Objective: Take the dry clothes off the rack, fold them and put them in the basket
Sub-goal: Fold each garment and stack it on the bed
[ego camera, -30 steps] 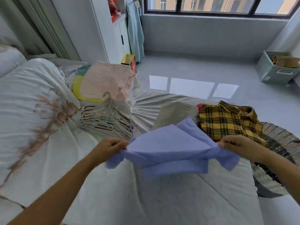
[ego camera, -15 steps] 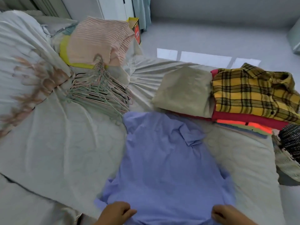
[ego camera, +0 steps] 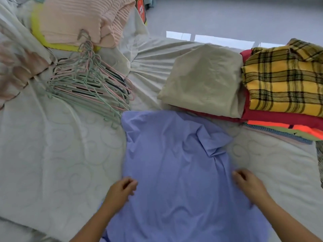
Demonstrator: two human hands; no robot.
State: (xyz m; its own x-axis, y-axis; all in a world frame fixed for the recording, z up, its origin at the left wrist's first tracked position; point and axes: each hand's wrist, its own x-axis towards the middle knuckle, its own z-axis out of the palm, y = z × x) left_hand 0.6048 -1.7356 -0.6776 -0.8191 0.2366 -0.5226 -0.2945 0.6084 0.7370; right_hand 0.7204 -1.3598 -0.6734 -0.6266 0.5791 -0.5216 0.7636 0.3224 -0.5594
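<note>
A light blue shirt lies spread flat on the white bed, with a crumpled fold near its upper right. My left hand sits at the shirt's left edge with loosely curled fingers. My right hand rests on the shirt's right edge. Neither hand visibly pinches fabric. Beyond the shirt sit a folded beige garment and a yellow plaid shirt on a stack of red, orange and patterned pieces. A sliver of the woven basket shows at the right edge.
Several green and pink hangers lie in a pile left of the shirt. A pink ribbed garment on something yellow lies at the far left. Grey floor is beyond the bed.
The blue shirt, held up a second ago, now lies flat on the bed. Both hands have let go of it and moved from its near hem up along its sides.
</note>
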